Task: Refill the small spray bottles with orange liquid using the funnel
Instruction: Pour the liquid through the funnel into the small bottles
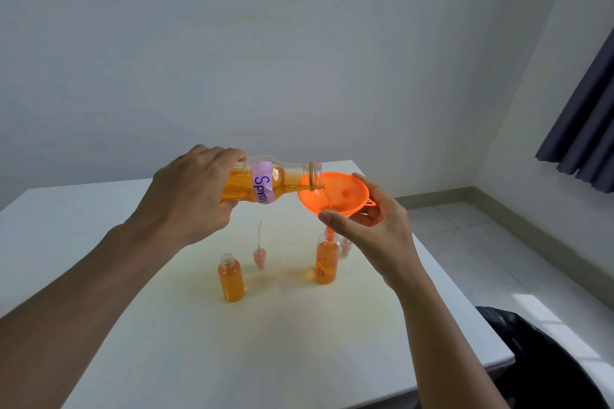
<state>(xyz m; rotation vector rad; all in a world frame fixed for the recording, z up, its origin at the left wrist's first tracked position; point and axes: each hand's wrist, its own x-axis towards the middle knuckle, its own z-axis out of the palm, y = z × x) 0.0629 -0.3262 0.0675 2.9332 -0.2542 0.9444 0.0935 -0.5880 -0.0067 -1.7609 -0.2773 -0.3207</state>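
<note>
My left hand (pixel 196 189) grips a large clear bottle (pixel 265 184) of orange liquid with a purple "Spray" label, tipped nearly level so its mouth hangs over an orange funnel (pixel 345 192). A thin stream runs into the funnel. My right hand (pixel 368 222) pinches the funnel's rim and holds it upright, its spout in the neck of a small spray bottle (pixel 326 262) that is mostly full of orange liquid. Another small open bottle (pixel 231 279), full of orange liquid, stands to the left. A pink spray cap with its tube (pixel 259 252) lies between the two bottles.
Everything stands on a white table (pixel 133 309) against a pale wall. A second spray cap (pixel 346 247) sits just behind the right small bottle. Tiled floor, a dark curtain (pixel 584 129) and a black chair (pixel 545 359) are off to the right.
</note>
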